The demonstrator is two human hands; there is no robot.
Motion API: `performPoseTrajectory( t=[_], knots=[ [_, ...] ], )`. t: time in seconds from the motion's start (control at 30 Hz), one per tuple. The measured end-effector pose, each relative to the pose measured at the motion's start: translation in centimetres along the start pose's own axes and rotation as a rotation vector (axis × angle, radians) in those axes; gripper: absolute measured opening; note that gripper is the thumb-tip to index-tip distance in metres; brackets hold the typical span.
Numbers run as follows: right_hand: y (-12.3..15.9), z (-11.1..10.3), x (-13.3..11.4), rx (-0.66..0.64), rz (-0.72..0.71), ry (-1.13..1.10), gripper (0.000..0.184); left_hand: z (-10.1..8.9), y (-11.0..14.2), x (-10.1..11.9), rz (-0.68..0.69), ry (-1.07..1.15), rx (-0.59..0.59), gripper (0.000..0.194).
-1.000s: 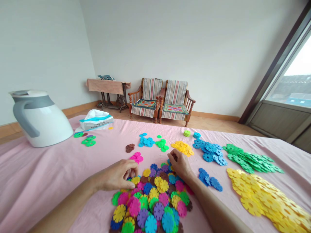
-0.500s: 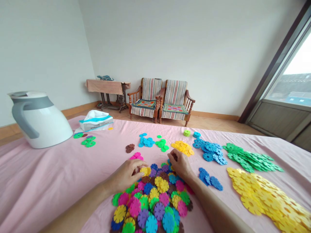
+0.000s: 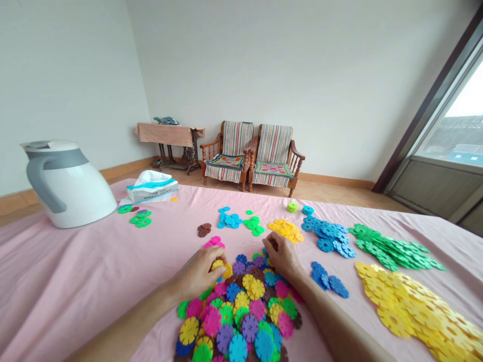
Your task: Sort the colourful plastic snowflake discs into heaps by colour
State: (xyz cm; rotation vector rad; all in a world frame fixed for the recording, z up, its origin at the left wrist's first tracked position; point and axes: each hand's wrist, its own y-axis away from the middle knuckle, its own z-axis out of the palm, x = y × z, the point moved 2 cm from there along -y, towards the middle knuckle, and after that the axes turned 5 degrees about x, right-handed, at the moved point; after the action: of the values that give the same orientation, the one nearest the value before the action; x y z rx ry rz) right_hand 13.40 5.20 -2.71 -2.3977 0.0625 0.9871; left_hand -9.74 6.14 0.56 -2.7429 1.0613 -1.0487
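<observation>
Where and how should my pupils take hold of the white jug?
Grip the jug by its grey handle, probably with the left hand, coming from the left. The handle bows outward on that side, leaving a gap that fingers could likely pass through, while the wide, glossy body offers less to hold.

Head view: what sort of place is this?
Probably a living room in a home: two wooden armchairs stand beyond the pink cloth, on which sit a tissue box and a white jug.
</observation>
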Motion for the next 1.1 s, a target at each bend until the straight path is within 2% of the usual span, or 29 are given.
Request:
performPoseTrajectory(
  t=[0.17, 0.27, 0.33, 0.4, 0.5, 0.57, 0.73, 0.9, 1.03, 1.1],
  knots=[
    [0.1, -0.2, -0.1, 0.017, -0.003, 0.005, 0.022, 0.1, 0.0, -0.3, -0.015, 0.067, 0.01, 0.006],
    [0.5, -0.6, -1.8, 0.037, -0.074, -0.007, 0.021, 0.0, 0.0, 0.0, -0.027, 0.12, 0.049, 0.006],
    [1.1, -0.8, -3.7, -0.02, -0.154, -0.051, 0.021, -0.1, 0.0, 0.2, -0.03, 0.146, 0.07, 0.007],
    [1.9, -0.8, -5.7, -0.14, -0.202, -0.121, 0.017, -0.2, 0.0, 0.4, -0.027, 0.183, 0.094, 0.008],
    [2.9, -0.5, -7.8, -0.28, -0.146, -0.233, 0.011, -0.3, 0.1, 0.5, -0.013, 0.219, 0.127, 0.009],
    [3.3, -0.3, -8.4, -0.308, -0.095, -0.281, 0.014, -0.2, 0.1, 0.7, -0.002, 0.21, 0.131, 0.01],
    [3.7, 0.1, -8.7, -0.367, -0.041, -0.334, 0.005, -0.2, 0.3, 1.1, 0.04, 0.193, 0.126, 0.011],
    [3.8, 0.5, -8.8, -0.302, 0.028, -0.364, 0.008, 0.0, 0.2, 0.8, 0.01, 0.289, 0.128, 0.013],
    [3.6, 0.7, -8.8, -0.253, 0.111, -0.359, 0.008, 0.0, 0.3, 0.9, -0.026, 0.347, 0.183, 0.027],
    [3.7, 0.9, -8.6, -0.252, 0.149, -0.375, 0.007, 0.0, 0.4, 1.2, -0.009, 0.37, 0.168, 0.032]
  ],
)
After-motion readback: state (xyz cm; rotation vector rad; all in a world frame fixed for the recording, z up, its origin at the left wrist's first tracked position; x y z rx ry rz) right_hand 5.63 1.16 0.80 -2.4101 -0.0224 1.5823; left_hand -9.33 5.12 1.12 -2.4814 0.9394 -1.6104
